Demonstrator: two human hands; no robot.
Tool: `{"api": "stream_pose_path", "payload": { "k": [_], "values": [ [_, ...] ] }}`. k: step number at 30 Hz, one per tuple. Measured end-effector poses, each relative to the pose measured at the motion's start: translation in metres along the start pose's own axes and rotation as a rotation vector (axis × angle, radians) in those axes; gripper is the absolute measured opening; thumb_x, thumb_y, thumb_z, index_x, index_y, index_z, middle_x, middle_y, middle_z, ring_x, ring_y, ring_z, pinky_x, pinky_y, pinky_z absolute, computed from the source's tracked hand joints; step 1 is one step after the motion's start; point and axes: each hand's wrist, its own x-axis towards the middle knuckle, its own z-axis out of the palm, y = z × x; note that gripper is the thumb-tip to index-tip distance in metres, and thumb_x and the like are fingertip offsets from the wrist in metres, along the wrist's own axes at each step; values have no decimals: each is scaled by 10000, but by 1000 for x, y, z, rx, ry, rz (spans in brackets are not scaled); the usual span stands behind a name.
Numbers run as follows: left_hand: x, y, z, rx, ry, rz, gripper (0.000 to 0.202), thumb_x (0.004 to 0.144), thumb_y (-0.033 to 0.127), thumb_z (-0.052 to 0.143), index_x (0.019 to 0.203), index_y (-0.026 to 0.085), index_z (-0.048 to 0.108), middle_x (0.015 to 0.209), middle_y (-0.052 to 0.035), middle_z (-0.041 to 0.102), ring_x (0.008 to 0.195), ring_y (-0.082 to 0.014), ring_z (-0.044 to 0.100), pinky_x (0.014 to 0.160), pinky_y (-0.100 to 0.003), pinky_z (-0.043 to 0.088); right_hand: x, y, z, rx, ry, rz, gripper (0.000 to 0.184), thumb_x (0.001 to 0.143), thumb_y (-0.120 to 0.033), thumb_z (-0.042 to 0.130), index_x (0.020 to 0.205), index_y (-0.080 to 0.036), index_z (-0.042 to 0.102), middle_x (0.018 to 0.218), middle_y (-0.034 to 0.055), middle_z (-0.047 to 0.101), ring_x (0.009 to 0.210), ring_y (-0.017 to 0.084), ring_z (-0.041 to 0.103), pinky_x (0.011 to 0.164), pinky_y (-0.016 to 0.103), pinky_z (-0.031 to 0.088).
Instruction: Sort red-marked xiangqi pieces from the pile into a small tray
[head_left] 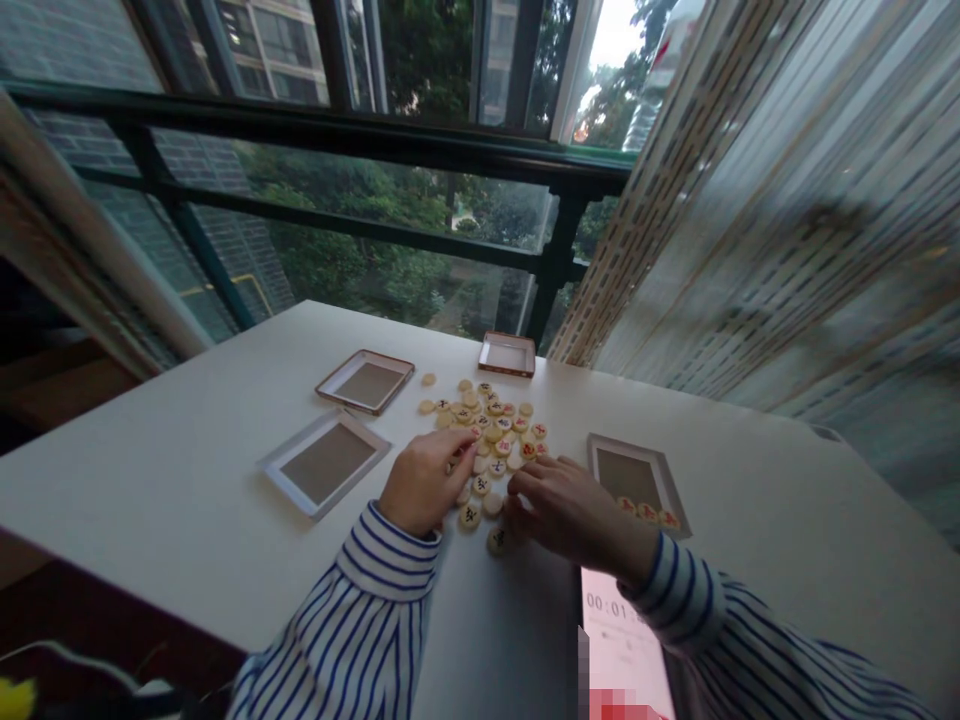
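A loose heap of round Chinese chess pieces (503,423) lies on the white table, some with red characters, some with black, others showing plain faces. My left hand (426,478) is at the heap's left side, thumb and fingers closed together over the pieces. Whatever sits between those fingertips is hidden. On the near right side, my right hand (561,508) curls its fingers down beside the pieces, and its fingertips are mostly out of sight. One black-marked piece (496,541) lies just left of and below it. Three red-marked pieces (648,514) rest in a row in the right-hand box tray (667,470).
Two shallow box parts, a brown-edged one (405,372) and a whitish one (274,480), lie left of the heap. Another small box (508,370) stands at the back edge. A phone (626,640) showing a timer lies under my right wrist. A railing (360,140) and window are beyond.
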Motion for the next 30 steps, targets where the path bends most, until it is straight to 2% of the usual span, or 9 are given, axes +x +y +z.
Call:
{"api": "stream_pose_path", "payload": {
  "k": [6, 22, 26, 30],
  "values": [
    [1, 0, 2, 9, -3, -1, 168, 831, 230, 523, 940, 166, 634, 885, -53, 697, 810, -182, 638, 721, -304, 491, 2, -1, 12, 18, 10, 29, 99, 825, -275, 514, 800, -188, 556, 798, 26, 631, 745, 157, 527, 648, 284, 306],
    [0, 6, 2, -4, -45, -8, 158, 833, 227, 513, 924, 171, 631, 850, -38, 691, 776, -167, 622, 723, -294, 479, 2, 3, 19, 148, 33, 56, 86, 808, -256, 527, 775, -180, 550, 756, 27, 605, 713, 135, 498, 643, 266, 322],
    [0, 6, 3, -20, -13, -6, 157, 831, 231, 518, 926, 171, 627, 846, -41, 692, 774, -163, 626, 722, -285, 486, 1, 5, 15, 276, 86, 82, 44, 782, -220, 555, 803, -184, 569, 764, 21, 596, 715, 128, 501, 643, 258, 346],
    [-1, 7, 2, -65, 23, 4, 154, 829, 232, 523, 920, 168, 630, 852, -46, 694, 780, -160, 631, 727, -282, 494, 1, 7, 12, 558, 170, 162, 72, 802, -243, 548, 825, -182, 579, 734, 3, 584, 657, 106, 497, 615, 246, 372]
  ]
}}
